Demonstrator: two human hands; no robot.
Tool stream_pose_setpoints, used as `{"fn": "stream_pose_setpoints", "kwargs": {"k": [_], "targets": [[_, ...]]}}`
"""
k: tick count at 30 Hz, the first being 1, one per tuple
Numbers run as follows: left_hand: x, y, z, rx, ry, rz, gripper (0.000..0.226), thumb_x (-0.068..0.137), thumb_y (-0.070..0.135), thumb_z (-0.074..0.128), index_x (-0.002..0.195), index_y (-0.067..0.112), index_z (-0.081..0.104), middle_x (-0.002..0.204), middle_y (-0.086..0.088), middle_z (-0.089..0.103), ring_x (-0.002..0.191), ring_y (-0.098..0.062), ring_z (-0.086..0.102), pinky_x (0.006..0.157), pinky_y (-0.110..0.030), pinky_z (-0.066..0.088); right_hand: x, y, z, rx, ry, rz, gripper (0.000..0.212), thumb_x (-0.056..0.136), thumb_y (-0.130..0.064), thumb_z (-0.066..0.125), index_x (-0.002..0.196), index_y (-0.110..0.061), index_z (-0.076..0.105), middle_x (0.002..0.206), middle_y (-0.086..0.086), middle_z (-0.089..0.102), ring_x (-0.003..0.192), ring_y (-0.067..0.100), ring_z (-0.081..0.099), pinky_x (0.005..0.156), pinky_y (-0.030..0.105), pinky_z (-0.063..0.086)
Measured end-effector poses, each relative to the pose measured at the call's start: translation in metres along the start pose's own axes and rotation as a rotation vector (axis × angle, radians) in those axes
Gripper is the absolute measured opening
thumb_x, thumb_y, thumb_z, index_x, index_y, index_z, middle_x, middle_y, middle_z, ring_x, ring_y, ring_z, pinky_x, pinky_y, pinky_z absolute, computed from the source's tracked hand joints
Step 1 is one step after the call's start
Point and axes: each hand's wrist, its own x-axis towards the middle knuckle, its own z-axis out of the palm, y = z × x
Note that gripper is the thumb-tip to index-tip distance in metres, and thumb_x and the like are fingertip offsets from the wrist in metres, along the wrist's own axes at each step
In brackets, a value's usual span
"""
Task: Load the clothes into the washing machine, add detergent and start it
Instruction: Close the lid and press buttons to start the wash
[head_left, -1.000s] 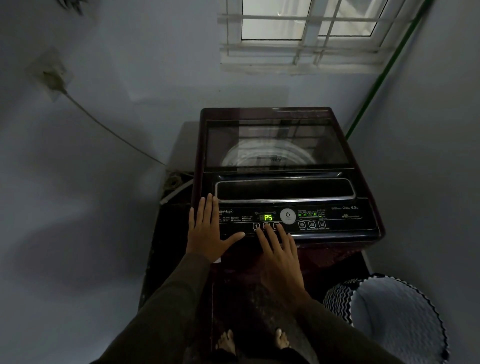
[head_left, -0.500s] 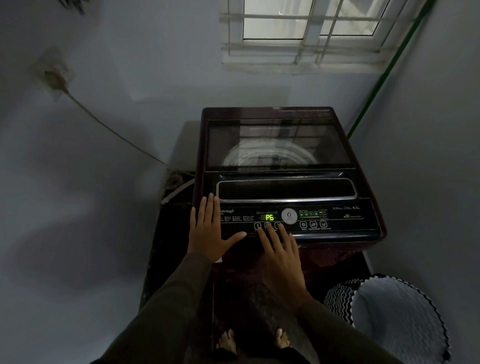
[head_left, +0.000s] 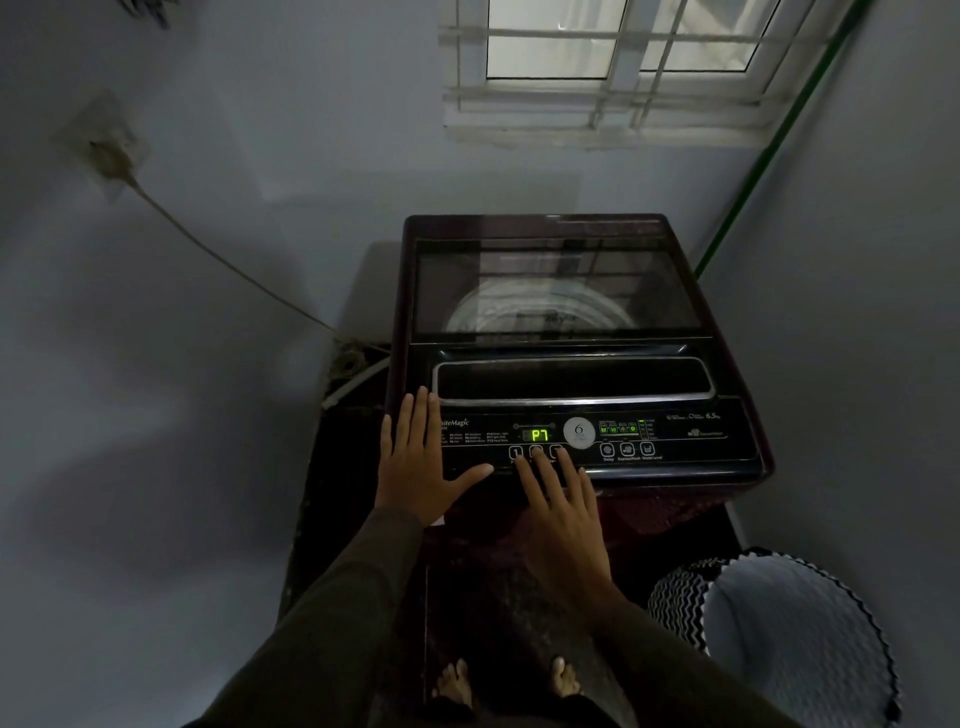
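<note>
A dark maroon top-loading washing machine (head_left: 727, 364) stands in the corner with its glass lid (head_left: 556, 291) closed; the drum shows faintly through it. On the front control panel (head_left: 675, 447) the green display (head_left: 539, 435) reads P7. My left hand (head_left: 421, 457) lies flat on the panel's left end, fingers spread, holding nothing. My right hand (head_left: 563, 514) reaches the row of round buttons under the display, its fingertips resting on the middle buttons. No clothes or detergent are visible.
A black-and-white zigzag laundry basket (head_left: 789, 639) stands on the floor at the lower right. A wall socket (head_left: 106, 150) with a cable running down sits on the left wall. A barred window (head_left: 613, 62) and a green pipe (head_left: 769, 150) are behind the machine. My bare feet (head_left: 509, 680) are below.
The display has stepped from P5 to P6 to P7 while my right fingertips stay on the buttons. My left hand has not moved.
</note>
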Motion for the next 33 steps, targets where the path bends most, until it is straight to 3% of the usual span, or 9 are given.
{"fn": "stream_pose_setpoints", "kwargs": {"k": [7, 13, 29, 33], "targets": [[-0.001, 0.000, 0.001, -0.013, 0.010, 0.005, 0.122, 0.073, 0.095, 0.019, 0.157, 0.009, -0.001, 0.166, -0.008, -0.005, 0.153, -0.022, -0.008, 0.123, -0.052, 0.003, -0.008, -0.013, -0.001, -0.016, 0.024, 0.040, 0.109, 0.061, -0.024, 0.079, 0.156, -0.016, 0.024, 0.162, 0.009, 0.021, 0.148, 0.039, 0.020, 0.112, 0.057, 0.034], [0.000, 0.000, 0.001, -0.006, 0.014, 0.001, 0.123, 0.073, 0.096, 0.019, 0.157, 0.008, 0.001, 0.166, -0.009, -0.002, 0.153, -0.023, -0.006, 0.123, -0.053, 0.005, -0.007, -0.014, -0.004, -0.003, 0.073, 0.059, 0.108, 0.054, -0.022, 0.082, 0.152, -0.018, 0.035, 0.156, 0.006, 0.034, 0.125, 0.037, 0.040, 0.099, 0.051, 0.045], [0.000, 0.000, 0.002, -0.001, 0.019, 0.001, 0.122, 0.073, 0.095, 0.020, 0.157, 0.009, 0.000, 0.166, -0.008, -0.002, 0.153, -0.022, -0.007, 0.123, -0.052, 0.005, -0.008, -0.012, -0.005, -0.023, 0.046, 0.065, 0.113, 0.057, -0.032, 0.084, 0.154, -0.020, 0.029, 0.160, 0.004, 0.029, 0.127, 0.035, 0.037, 0.096, 0.051, 0.047], [-0.001, 0.000, 0.002, 0.002, 0.022, 0.000, 0.122, 0.074, 0.095, 0.021, 0.157, 0.008, 0.001, 0.166, -0.009, -0.002, 0.153, -0.022, -0.006, 0.123, -0.052, 0.005, -0.002, -0.007, -0.007, -0.025, 0.066, 0.052, 0.112, 0.052, -0.041, 0.088, 0.150, -0.021, 0.038, 0.155, 0.004, 0.038, 0.121, 0.033, 0.040, 0.088, 0.047, 0.052]]}}
